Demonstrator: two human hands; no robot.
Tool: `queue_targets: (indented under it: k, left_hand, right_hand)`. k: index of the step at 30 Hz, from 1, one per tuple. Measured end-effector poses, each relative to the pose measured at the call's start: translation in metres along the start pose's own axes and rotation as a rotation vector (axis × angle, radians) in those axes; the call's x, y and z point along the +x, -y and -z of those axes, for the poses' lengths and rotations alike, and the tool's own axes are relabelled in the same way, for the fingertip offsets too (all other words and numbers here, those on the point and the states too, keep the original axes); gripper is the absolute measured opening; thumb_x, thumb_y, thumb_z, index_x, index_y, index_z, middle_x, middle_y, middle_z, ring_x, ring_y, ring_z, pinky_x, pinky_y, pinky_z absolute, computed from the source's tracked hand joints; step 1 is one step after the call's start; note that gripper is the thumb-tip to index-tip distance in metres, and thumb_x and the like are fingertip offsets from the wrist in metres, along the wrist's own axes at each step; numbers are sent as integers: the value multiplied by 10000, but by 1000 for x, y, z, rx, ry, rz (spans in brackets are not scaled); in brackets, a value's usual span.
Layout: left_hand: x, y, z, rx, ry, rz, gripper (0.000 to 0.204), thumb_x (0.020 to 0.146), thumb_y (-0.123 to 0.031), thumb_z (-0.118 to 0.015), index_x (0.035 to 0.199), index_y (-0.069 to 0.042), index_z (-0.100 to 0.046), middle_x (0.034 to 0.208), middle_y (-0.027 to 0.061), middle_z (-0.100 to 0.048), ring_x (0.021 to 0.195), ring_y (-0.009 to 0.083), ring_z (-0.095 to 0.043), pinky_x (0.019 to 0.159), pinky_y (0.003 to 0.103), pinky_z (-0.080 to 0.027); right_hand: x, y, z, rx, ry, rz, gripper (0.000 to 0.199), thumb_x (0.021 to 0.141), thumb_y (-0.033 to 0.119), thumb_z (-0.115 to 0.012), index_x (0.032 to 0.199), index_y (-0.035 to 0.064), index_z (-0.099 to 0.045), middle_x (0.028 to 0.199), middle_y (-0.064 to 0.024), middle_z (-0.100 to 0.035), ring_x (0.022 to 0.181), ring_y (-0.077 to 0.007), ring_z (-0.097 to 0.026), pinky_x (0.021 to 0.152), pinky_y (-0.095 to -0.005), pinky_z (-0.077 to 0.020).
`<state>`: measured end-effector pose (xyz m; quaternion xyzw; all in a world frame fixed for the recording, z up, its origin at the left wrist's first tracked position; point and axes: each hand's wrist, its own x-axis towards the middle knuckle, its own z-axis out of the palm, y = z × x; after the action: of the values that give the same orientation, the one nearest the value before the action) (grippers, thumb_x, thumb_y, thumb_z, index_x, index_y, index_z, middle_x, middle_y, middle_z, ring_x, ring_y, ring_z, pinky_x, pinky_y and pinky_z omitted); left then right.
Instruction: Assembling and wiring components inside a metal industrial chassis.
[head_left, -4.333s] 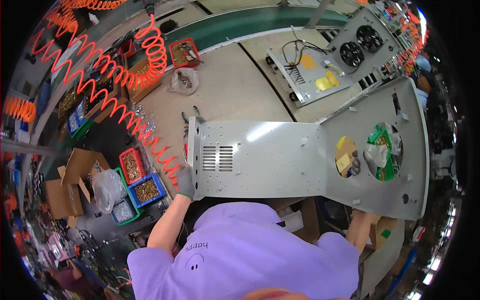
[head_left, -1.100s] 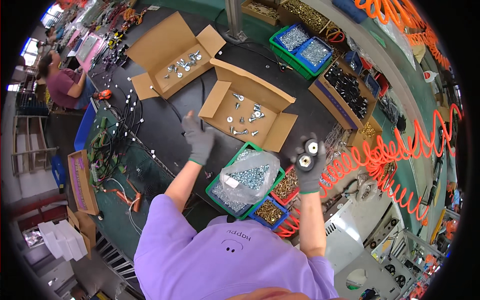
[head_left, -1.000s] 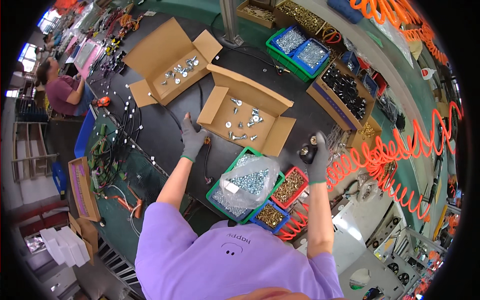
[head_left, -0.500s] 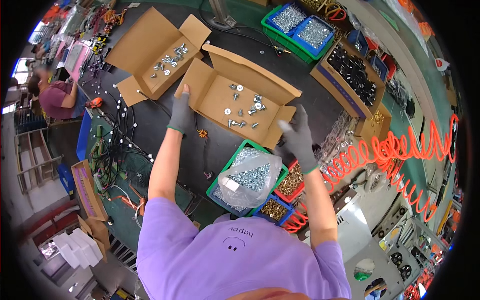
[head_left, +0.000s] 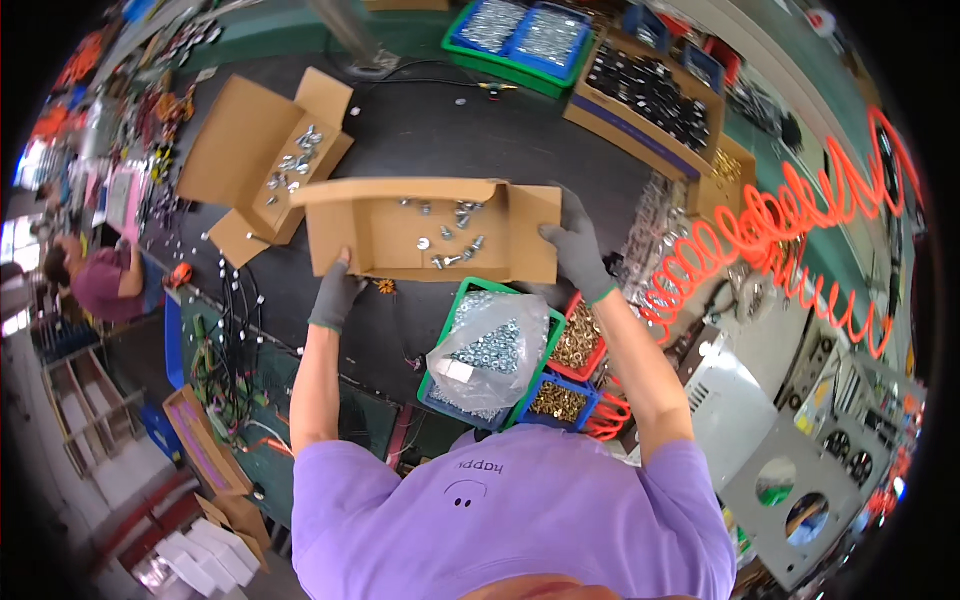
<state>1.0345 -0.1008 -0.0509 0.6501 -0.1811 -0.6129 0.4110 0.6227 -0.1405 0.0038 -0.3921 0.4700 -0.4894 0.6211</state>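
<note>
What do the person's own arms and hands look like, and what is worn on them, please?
The left hand and right hand both wear thin grey gloves with a narrow green edge at the wrist; the left glove leaves the thumb tip uncovered. The forearms are bare, with no watch or bracelet visible. Above them are loose, short, light purple sleeves.

Open brown cardboard box (head_left: pixel 390 242), flaps (head_left: pixel 534 235) spread, silver bolts (head_left: pixel 446 232) inside
</note>
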Motion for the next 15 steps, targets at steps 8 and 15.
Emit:
queue_targets:
  k: [8, 15]
  left_hand:
    - [11, 25, -12, 706, -153, -511, 377, 934, -307, -545, 1054, 49, -574, 933, 92, -628, 928, 196, -605, 751, 283, -465]
    - [-62, -13, -12, -88, 59, -228, 465, 939, -354, -509, 1273, -44, -416, 1177, 89, -524, 1021, 214, -584, 833, 353, -510]
  right_hand:
    - [16, -27, 10, -59, -190, -180, 417, 804, -31, -552, 1212, -38, -468, 1094, -133, -599, 998, -202, -575, 857, -291, -455]
    - [5, 11, -9, -81, -85, -41, 361, 813, -1, -566, 1169, -30, -513, 1053, -119, -613, 950, -186, -588, 825, -295, -475]
